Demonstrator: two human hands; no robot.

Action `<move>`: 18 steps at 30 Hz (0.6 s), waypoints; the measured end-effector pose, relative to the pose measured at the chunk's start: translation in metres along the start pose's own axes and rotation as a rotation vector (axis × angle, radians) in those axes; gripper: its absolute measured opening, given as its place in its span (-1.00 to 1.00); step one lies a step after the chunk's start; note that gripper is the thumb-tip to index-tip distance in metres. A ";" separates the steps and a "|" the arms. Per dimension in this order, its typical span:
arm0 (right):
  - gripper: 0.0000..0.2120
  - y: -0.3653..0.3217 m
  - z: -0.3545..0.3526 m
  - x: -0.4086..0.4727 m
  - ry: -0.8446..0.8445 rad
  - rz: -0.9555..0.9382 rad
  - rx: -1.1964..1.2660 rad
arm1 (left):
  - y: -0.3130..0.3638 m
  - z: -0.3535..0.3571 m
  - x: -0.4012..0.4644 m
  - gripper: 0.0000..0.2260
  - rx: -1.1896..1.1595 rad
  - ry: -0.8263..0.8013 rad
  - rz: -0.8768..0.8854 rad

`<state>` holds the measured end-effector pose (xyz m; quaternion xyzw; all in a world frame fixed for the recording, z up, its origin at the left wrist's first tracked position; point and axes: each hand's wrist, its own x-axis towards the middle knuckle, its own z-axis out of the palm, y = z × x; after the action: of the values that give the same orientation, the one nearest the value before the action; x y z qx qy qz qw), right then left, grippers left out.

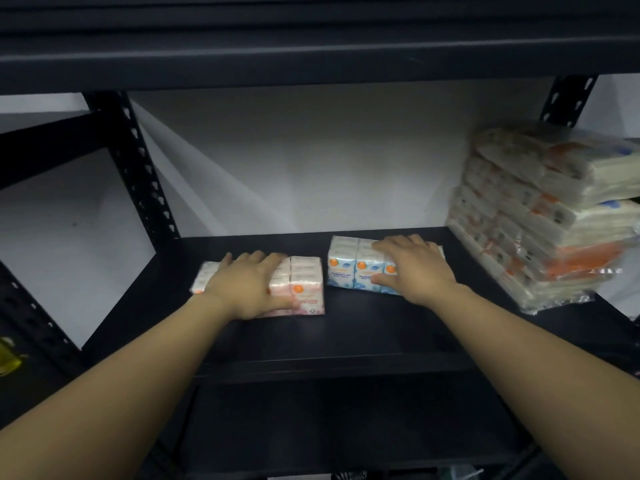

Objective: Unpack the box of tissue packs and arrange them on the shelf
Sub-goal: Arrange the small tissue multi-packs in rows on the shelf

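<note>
Two tissue packs lie side by side on the black shelf (346, 334). The pink tissue pack (306, 282) is on the left, and my left hand (247, 289) lies over its top with the thumb against its front face, gripping it. The blue tissue pack (346, 268) is on the right, a small gap away. My right hand (412, 268) covers its right half, fingers over the top and thumb on the front. The box is not in view.
A tall stack of wrapped tissue packs (540, 216) stands at the shelf's right end, close to the blue pack. Black perforated uprights (138, 168) frame the bay, with a shelf board above (311, 64). A white wall is behind. A lower shelf (329, 427) lies below.
</note>
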<state>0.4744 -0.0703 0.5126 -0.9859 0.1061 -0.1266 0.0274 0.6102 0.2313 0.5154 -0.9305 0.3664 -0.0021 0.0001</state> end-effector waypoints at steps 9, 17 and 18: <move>-0.30 0.018 0.015 0.015 -0.037 -0.010 0.089 | -0.007 0.000 0.025 0.00 -0.021 0.123 -0.014; -0.12 0.024 0.021 0.027 -0.036 -0.022 0.029 | -0.015 0.006 0.048 -0.08 -0.054 0.199 0.002; -0.12 0.024 0.022 0.027 -0.029 -0.025 0.020 | -0.017 0.006 0.052 -0.08 -0.062 0.211 0.013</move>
<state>0.5008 -0.0988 0.4963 -0.9885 0.0922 -0.1136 0.0373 0.6598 0.2086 0.5093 -0.9223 0.3701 -0.0889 -0.0672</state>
